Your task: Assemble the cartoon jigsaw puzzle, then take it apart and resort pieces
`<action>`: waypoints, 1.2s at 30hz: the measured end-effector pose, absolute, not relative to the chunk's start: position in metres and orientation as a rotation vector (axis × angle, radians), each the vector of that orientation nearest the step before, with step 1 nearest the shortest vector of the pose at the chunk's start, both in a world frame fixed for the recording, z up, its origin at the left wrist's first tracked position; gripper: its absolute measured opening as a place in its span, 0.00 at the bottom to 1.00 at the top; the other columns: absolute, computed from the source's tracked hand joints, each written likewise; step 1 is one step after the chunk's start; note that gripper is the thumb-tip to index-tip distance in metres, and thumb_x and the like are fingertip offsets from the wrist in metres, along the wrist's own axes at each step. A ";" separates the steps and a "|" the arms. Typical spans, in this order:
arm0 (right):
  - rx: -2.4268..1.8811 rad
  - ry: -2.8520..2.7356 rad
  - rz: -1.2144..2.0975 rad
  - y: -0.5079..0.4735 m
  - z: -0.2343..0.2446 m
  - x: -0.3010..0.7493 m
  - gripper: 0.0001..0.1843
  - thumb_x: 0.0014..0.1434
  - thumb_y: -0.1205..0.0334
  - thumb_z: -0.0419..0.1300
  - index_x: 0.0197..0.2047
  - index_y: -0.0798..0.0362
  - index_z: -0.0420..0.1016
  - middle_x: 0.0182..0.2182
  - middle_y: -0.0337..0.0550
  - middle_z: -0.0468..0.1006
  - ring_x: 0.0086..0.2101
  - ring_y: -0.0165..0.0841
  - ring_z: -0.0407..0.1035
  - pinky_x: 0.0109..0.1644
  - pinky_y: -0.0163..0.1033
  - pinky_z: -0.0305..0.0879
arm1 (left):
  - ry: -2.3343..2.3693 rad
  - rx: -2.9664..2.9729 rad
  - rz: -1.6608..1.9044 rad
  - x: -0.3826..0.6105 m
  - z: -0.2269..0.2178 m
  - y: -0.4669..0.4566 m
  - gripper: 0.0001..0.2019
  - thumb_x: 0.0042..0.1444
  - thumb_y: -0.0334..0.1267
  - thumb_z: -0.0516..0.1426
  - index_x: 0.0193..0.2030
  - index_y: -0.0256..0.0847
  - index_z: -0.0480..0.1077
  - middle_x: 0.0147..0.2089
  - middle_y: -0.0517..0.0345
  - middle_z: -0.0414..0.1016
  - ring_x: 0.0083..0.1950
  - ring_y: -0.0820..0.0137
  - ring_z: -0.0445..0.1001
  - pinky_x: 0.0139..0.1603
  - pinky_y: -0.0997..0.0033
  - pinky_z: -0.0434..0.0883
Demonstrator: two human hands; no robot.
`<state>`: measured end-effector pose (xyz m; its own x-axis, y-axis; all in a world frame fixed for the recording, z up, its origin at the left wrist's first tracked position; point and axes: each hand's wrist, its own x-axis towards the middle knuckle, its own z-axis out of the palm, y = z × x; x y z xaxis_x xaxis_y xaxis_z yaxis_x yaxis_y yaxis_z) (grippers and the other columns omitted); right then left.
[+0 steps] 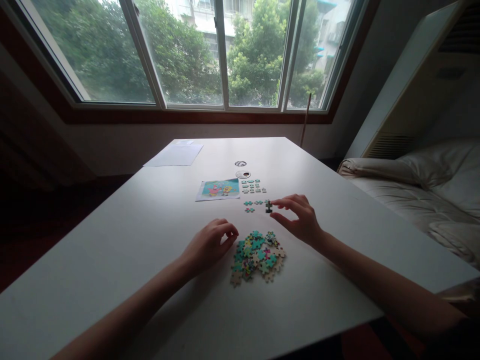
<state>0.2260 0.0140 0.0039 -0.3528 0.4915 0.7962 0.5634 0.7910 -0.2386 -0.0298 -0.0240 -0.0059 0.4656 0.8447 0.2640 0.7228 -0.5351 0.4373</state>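
Note:
My right hand (300,218) pinches a dark-looking jigsaw puzzle piece (269,207) by its edge, between the thumb and the fingers. Beside that piece, small spaced rows of teal puzzle pieces (251,186) lie on the white table. My left hand (215,241) rests with curled fingers, thumb and index tips close together, at the upper left edge of a loose pile of puzzle pieces (258,255). Nothing shows in the left fingers. The pile mixes teal, yellow and pink pieces with bare cardboard backs. A colourful cartoon picture sheet (219,190) lies left of the rows.
Two small round items (243,174) lie beyond the rows on the white table (123,255). White paper sheets (174,154) are at the far left corner. A pale sofa (408,190) stands at right, and a thin stick (306,120) leans below the window.

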 end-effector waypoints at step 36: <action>-1.465 -2.187 0.337 0.156 -0.033 0.246 0.14 0.51 0.53 0.58 0.38 0.47 0.78 0.29 0.39 0.74 0.29 0.29 0.65 0.33 0.33 0.57 | 1.345 2.454 0.621 -0.031 -0.003 -0.028 0.07 0.55 0.31 0.52 0.34 0.41 0.72 0.32 0.56 0.71 0.36 0.69 0.67 0.37 0.70 0.66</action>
<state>0.2463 0.1565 -0.0331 -0.3096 0.9162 0.2543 0.7973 0.3959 -0.4555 -0.0309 -0.0281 -0.0030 0.4758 0.8472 0.2365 0.7297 -0.5303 0.4317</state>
